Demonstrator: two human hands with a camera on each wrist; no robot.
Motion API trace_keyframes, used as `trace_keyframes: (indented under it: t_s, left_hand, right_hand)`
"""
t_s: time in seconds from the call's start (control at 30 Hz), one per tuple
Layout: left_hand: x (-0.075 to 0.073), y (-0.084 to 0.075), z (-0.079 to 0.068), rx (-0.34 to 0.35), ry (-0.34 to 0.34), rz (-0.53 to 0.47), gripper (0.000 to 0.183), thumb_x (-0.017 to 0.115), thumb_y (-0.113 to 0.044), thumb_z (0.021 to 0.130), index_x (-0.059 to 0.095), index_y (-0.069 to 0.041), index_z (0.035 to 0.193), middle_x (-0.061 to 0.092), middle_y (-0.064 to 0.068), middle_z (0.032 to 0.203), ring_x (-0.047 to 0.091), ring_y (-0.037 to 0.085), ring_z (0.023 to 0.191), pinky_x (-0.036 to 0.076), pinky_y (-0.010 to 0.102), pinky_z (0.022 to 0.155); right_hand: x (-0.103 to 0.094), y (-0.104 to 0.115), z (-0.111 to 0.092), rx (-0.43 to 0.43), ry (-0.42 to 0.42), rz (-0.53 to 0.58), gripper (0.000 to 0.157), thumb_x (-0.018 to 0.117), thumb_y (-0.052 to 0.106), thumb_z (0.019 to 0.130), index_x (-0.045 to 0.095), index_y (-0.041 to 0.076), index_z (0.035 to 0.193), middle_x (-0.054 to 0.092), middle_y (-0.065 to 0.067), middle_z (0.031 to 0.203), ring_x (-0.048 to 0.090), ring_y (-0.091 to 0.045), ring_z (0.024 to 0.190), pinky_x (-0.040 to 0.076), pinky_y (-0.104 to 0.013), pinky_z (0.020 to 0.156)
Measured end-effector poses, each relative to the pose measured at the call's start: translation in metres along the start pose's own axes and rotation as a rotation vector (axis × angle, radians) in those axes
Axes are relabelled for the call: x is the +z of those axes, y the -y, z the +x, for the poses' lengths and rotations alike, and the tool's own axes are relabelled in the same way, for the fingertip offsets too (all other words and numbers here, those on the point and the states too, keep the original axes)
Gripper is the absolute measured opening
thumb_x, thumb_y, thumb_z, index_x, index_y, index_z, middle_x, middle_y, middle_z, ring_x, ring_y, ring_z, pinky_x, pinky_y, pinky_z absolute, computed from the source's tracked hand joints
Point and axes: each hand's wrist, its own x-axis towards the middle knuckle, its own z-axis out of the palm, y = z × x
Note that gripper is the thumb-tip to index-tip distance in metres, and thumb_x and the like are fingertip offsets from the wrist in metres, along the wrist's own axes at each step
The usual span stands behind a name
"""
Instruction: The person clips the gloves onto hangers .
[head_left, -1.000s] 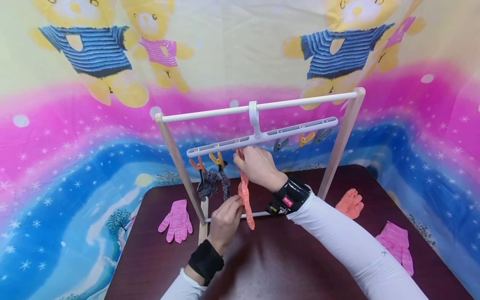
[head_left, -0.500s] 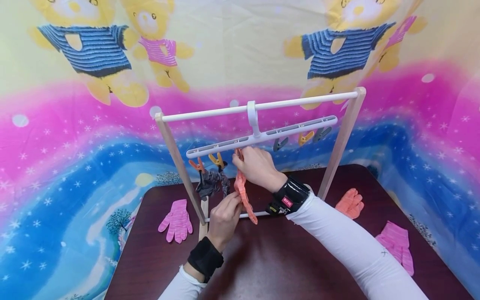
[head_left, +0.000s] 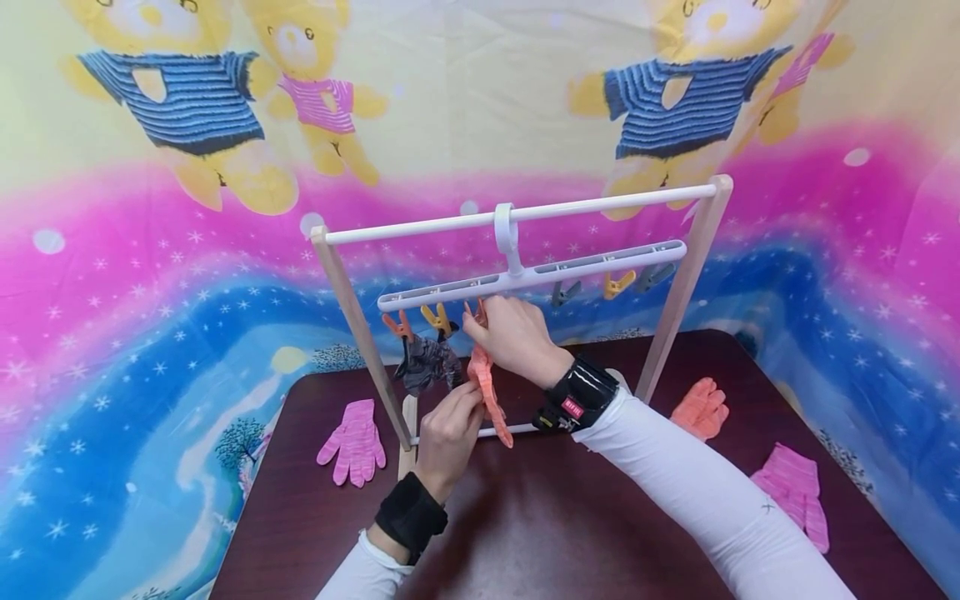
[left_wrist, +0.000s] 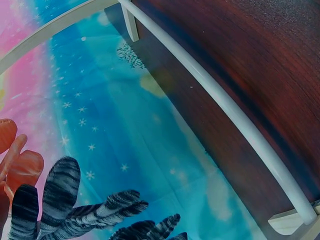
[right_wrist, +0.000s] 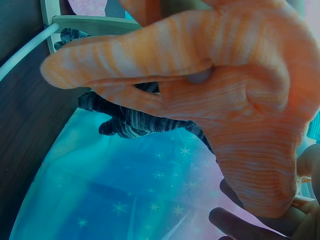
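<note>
An orange striped knit glove (head_left: 483,375) hangs below the white hanger bar (head_left: 450,290). My left hand (head_left: 450,425) pinches it partway down; in the right wrist view, a fingertip pokes between its folds. Just under the bar, my right hand (head_left: 517,333) holds the glove's cuff end (right_wrist: 265,195). An orange clothespin (head_left: 480,310) shows above the right thumb, its lower part hidden by that hand. To the left, dark grey knit gloves (head_left: 423,367) hang from an orange clothespin (head_left: 401,325) and a yellow clothespin (head_left: 437,318).
The hanger hooks over the white rail (head_left: 420,225) of a wooden-legged rack. Grey clothespins (head_left: 566,292) and a yellow clothespin (head_left: 619,284) hang at right. Pink gloves (head_left: 352,442) lie on both sides of the dark table (head_left: 570,517); an orange glove (head_left: 701,408) lies right.
My left hand has shifted slightly left and up, bending the orange glove's lower part. The hanger has swung slightly, its right end lower. My right hand stays at the cuff.
</note>
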Motion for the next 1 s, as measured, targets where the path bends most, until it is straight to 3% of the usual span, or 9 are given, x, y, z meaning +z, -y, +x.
trace_keyframes:
  t_s: [0.37,1.0]
  left_hand:
    - [-0.0014,-0.0003,0.0013,-0.003,0.006,-0.003,0.029,0.085,0.001,0.074,0.073,-0.001,0.101,0.076,0.012,0.103,0.075,0.023,0.096,0.059,0.033,0.085]
    - [0.0011,-0.0009,-0.0086,-0.008,0.010,-0.030,0.031,0.085,0.004,0.073,0.071,-0.001,0.100,0.074,0.011,0.098,0.074,0.021,0.088,0.060,0.030,0.077]
  right_hand:
    - [0.0030,0.0014,-0.0017,-0.005,-0.023,0.001,0.053,0.055,0.039,0.101,0.034,0.020,0.056,0.024,0.008,0.051,0.025,-0.009,0.044,0.015,-0.025,0.041]
    - [0.0061,-0.0002,-0.0049,-0.021,-0.036,0.017,0.040,0.061,0.040,0.098,0.044,0.017,0.069,0.034,0.006,0.054,0.037,-0.012,0.044,0.021,-0.025,0.041]
